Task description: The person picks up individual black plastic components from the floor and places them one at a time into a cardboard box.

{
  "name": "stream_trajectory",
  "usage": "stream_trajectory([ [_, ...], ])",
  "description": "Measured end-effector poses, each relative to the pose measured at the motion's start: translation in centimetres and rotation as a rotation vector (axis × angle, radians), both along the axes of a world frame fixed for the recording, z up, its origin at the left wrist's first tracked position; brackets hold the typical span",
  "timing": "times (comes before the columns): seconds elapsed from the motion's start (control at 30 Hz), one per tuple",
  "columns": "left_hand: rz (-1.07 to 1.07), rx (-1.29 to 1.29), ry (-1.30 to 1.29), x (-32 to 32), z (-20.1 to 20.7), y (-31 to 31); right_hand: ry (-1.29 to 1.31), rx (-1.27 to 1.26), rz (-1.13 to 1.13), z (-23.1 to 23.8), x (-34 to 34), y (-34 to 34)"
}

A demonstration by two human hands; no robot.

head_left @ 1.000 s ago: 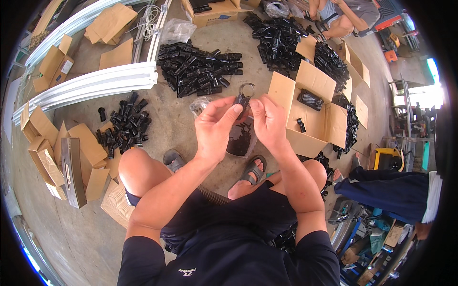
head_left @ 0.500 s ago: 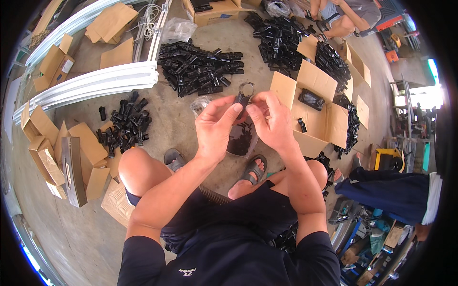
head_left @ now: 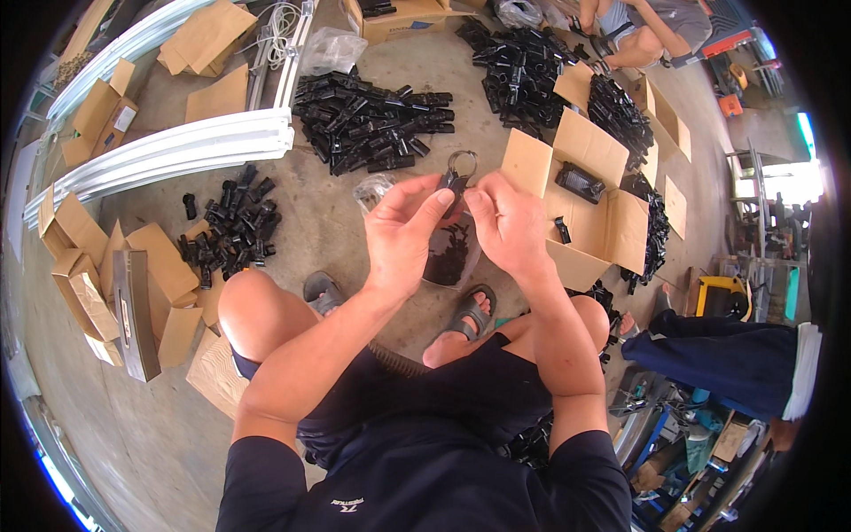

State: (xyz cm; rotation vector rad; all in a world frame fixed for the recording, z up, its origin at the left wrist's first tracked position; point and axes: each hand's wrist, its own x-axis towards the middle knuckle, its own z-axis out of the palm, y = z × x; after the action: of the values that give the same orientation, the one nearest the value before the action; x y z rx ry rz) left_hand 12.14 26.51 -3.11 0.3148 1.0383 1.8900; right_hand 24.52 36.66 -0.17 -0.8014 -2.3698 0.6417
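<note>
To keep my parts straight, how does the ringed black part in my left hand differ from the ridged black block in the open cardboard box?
The ringed black part shows a thin ring; the ridged black block shows none. The part is held up in your left hand; the block sits inside the open cardboard box. Both are black.

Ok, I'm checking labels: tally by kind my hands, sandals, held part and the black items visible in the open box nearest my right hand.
Left hand, right hand: 2
Left sandal, right sandal: 2
Held black part: 1
Large black item, small black item: 2
Total: 7
</note>
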Motion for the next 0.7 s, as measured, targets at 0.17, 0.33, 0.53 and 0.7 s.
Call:
stream_trajectory([
  [0.17,0.021,-0.045,-0.012,0.0,0.3,-0.1,0.022,0.030,-0.035,-0.1,-1.0,-0.4],
  [0.33,0.052,-0.073,0.014,0.1,-1.2,0.4,-0.010,0.031,0.000,0.2,-0.8,-0.6],
  [0.53,-0.017,0.055,-0.047,-0.1,-1.3,0.2,-0.111,0.049,0.059,-0.7,-0.1,0.3],
  [0.7,-0.031,0.039,-0.010,-0.3,-1.3,-0.1,-0.020,0.073,-0.011,-0.1,-1.2,-1.0],
])
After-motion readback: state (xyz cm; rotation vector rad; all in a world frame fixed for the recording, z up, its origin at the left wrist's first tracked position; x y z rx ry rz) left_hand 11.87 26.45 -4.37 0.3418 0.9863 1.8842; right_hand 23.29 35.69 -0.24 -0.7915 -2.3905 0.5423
